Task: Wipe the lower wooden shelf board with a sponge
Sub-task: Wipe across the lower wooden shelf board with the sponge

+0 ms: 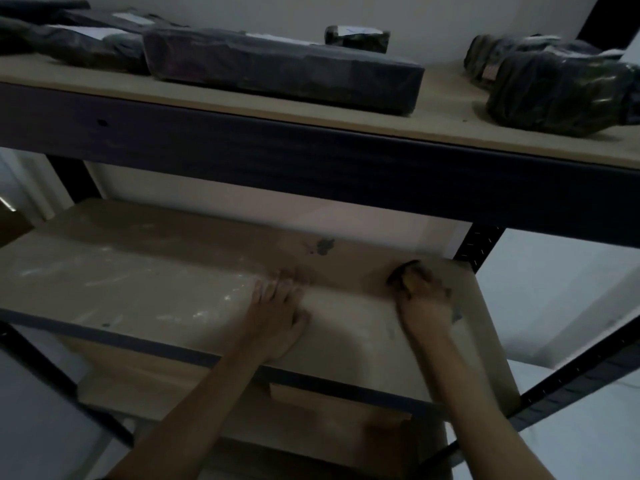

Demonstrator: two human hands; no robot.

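sponge (408,276) yellow and dark, mostly hidden under gripping right hand (423,299) near back right of lower shelf board (138,289), left hand (277,306) flat, fingers spread on dusty streaked wood, dim blurred room, dark wrapped parcels (277,69) above, white wall (242,12)

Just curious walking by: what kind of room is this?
Probably a storeroom: a metal rack with bare boards, and wrapped parcels on the upper shelf. The right hand holds a sponge.

Lower shelf board (145,285) lies open leftward; the dark crossbeam (311,168) overhead caps the gap; corner post (479,245) blocks right.
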